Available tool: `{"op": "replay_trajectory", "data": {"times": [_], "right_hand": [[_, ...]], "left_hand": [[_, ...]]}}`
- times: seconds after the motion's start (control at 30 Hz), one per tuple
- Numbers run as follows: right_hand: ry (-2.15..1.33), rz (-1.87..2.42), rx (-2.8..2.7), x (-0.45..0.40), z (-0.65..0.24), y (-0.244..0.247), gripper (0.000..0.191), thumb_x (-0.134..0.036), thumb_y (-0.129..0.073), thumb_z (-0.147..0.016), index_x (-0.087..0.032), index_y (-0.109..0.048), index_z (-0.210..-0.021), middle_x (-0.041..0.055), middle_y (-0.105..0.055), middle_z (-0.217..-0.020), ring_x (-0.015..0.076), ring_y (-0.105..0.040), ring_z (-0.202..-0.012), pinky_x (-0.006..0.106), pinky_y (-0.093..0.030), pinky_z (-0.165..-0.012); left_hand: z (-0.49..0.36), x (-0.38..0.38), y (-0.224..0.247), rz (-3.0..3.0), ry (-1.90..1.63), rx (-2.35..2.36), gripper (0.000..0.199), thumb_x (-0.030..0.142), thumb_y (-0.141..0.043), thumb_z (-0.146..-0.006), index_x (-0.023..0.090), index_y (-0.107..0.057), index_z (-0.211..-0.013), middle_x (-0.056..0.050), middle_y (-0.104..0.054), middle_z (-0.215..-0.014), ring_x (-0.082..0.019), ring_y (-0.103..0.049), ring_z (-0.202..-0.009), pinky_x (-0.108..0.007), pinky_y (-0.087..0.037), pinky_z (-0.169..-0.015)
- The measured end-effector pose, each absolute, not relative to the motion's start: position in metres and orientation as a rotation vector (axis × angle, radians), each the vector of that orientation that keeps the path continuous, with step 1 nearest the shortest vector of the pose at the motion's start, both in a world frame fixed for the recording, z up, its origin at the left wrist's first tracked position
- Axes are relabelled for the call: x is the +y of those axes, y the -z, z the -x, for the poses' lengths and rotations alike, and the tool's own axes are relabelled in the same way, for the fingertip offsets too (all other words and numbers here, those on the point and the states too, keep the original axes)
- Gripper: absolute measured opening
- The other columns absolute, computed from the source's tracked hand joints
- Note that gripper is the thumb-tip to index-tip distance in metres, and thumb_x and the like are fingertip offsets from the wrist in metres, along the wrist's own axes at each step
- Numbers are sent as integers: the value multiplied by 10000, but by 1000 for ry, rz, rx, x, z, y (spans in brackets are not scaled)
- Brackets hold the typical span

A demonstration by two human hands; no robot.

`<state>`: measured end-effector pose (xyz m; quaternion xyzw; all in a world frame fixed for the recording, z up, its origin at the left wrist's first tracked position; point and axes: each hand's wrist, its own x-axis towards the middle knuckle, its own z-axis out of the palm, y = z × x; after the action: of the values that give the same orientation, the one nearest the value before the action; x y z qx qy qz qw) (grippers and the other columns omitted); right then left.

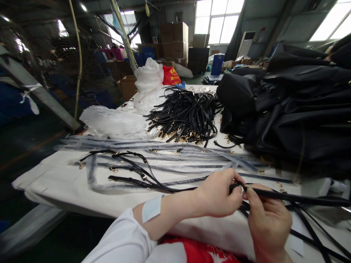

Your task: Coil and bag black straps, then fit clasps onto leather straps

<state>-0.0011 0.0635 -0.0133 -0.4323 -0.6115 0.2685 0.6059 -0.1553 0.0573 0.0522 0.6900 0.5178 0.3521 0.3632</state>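
Note:
My left hand (219, 191) is closed, its thumb and fingers pinching a black strap (301, 198) near a small fitting that I cannot make out clearly. Against it, my right hand (270, 219) is closed on the same strap, thumb on top, with the length running off to the right. Left of my hands, more black straps (131, 180) with gold clasps (113, 168) lie loosely on the white-covered table (60, 186). Several straps in clear plastic sleeves (164, 168) stretch across behind them. Further straps cross the table under and right of my right hand.
A heap of black straps with gold clasps (189, 113) lies at the table's back. Clear plastic bags (115, 120) are piled left of it, beside a red bag (171, 75). Large black bags (290, 102) are stacked on the right. A slanted metal post (41, 91) stands left.

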Motion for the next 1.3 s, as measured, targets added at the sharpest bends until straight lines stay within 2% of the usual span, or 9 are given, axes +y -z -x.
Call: {"op": "replay_trajectory", "data": {"times": [0.2, 0.33, 0.5, 0.63, 0.77, 0.97, 1.13, 1.23, 1.3], "right_hand": [[-731, 1017, -1402, 63, 1, 14, 161, -298, -684, -882, -173, -692, -781, 35, -685, -760, 180, -633, -686, 275, -524, -604], [-783, 982, -1391, 64, 1, 12, 193, -296, -661, -900, -182, -662, -744, 5, -634, -676, 157, -603, -631, 250, -500, -570], [-526, 910, -1512, 67, -6, 8, 74, -218, -642, -903, -193, -685, -849, 34, -672, -797, 202, -635, -755, 309, -504, -659], [-379, 818, -1621, 65, -7, 3, 106, -121, -609, -904, -198, -682, -913, 31, -671, -825, 194, -630, -751, 327, -493, -677], [-341, 800, -1609, 62, -5, 0, 132, -86, -610, -895, -200, -672, -920, 19, -672, -818, 184, -634, -758, 320, -502, -693], [-361, 866, -1558, 57, -1, -1, 127, -126, -590, -921, -203, -681, -879, 33, -683, -858, 194, -640, -813, 326, -512, -719], [-377, 770, -1627, 63, -7, -3, 99, -104, -633, -867, -198, -658, -849, 27, -657, -804, 201, -624, -748, 353, -498, -676], [-280, 796, -1561, 66, -14, -11, 110, -121, -669, -822, -193, -676, -906, 63, -670, -936, 246, -637, -878, 423, -494, -817], [-342, 850, -1439, 65, -17, -19, 192, -151, -666, -825, -193, -679, -1012, 96, -665, -1071, 286, -629, -1016, 480, -463, -930]], "left_hand": [[151, 59, -49, -1715, -888, 1346, 238, 173, -533, -782, 174, -623, -1003, -25, -673, -767, -164, -613, -682, -258, -484, -617], [150, 59, -48, -1636, -932, 1246, 250, 130, -523, -782, 168, -595, -1018, -2, -672, -724, -136, -621, -619, -231, -483, -578], [151, 59, -48, -1449, -912, 1081, 225, 131, -519, -811, 157, -554, -1032, 48, -578, -564, -101, -562, -488, -176, -405, -458], [148, 58, -49, -1260, -990, 913, 135, 148, -503, -852, 155, -505, -987, 63, -552, -509, -71, -502, -448, -167, -400, -487], [141, 55, -49, -1147, -1084, 829, 134, 185, -540, -857, 158, -481, -973, 77, -531, -484, -64, -480, -424, -172, -401, -496], [134, 51, -42, -1236, -1191, 851, 160, 212, -571, -857, 161, -498, -990, 60, -538, -543, -84, -505, -483, -201, -435, -530], [142, 57, -39, -1467, -1090, 942, 271, 162, -541, -866, 147, -483, -1130, 47, -562, -620, -99, -543, -559, -210, -449, -575], [152, 58, -39, -1542, -1066, 955, 459, 175, -672, -781, 147, -462, -1188, 6, -607, -769, -114, -575, -656, -203, -454, -581], [158, 58, -40, -1603, -1070, 998, 402, 185, -697, -766, 148, -525, -1127, -23, -635, -829, -121, -585, -688, -208, -460, -595]]}}
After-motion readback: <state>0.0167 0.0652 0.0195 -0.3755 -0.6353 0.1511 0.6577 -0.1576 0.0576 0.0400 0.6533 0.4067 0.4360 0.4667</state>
